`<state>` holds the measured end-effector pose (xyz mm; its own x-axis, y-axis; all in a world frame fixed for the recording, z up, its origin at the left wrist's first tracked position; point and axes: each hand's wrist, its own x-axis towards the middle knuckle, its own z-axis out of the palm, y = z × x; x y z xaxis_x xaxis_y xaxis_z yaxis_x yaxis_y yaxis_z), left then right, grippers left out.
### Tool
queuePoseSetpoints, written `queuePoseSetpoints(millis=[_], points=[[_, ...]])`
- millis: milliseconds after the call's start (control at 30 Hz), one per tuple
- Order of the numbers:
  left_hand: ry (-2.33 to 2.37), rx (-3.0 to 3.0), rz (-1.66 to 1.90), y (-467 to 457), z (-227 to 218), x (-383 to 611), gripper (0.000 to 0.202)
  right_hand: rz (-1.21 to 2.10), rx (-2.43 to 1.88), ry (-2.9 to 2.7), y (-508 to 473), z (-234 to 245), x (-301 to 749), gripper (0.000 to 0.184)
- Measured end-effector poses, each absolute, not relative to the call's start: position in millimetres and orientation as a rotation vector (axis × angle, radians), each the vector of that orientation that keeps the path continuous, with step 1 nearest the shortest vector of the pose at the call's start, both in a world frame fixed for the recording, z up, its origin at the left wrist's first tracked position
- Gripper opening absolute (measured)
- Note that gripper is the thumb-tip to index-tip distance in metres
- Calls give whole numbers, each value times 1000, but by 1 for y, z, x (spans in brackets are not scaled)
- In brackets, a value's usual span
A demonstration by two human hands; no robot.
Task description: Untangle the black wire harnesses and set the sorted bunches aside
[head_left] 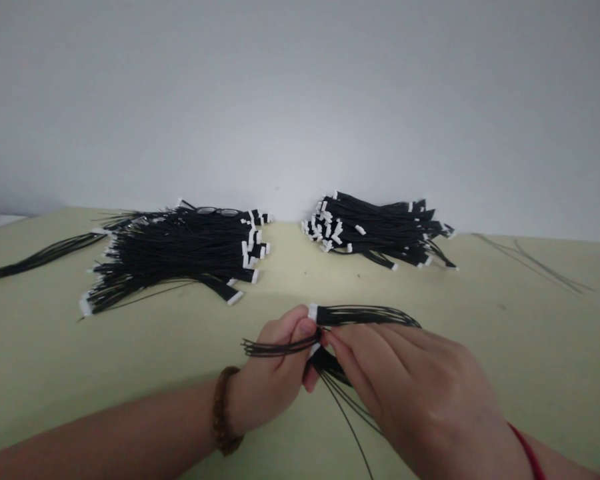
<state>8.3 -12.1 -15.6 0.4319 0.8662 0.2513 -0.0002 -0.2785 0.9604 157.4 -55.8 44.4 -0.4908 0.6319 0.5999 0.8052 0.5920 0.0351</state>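
Note:
My left hand is closed around a white connector of a black wire harness. Black wires run from the connector to the right, passing behind my right hand, and more fan out below. A short bunch of loose wire ends sticks out to the left across my left thumb. My right hand is closed too, its fingertips pinching at the wires right beside the connector. What exactly lies between those fingertips is mostly hidden by the hand.
A large pile of black wire harnesses with white connectors lies at the back left, a smaller pile at the back right. Loose wires lie farther right on the pale yellow table. A grey wall rises behind.

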Motion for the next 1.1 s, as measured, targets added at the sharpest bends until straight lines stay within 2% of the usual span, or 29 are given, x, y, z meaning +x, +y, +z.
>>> queuePoseSetpoints(millis=[200,567,867,1033,1100], points=[[746,1670,1063,-11,-16,9,34,-569,-1122,-2241,-59,49,152,20],[792,1730,1041,-9,-16,8,32,-618,-1121,-2177,-58,50,151,15],[874,1735,942,-8,-9,10,34,-463,-1036,-2379,-45,51,156,13],[967,1484,1016,-2,-8,16,32,-755,-1210,-2263,-58,66,171,10],[989,1353,1065,1,-8,19,29,-764,-1270,-2288,-69,67,177,12]])
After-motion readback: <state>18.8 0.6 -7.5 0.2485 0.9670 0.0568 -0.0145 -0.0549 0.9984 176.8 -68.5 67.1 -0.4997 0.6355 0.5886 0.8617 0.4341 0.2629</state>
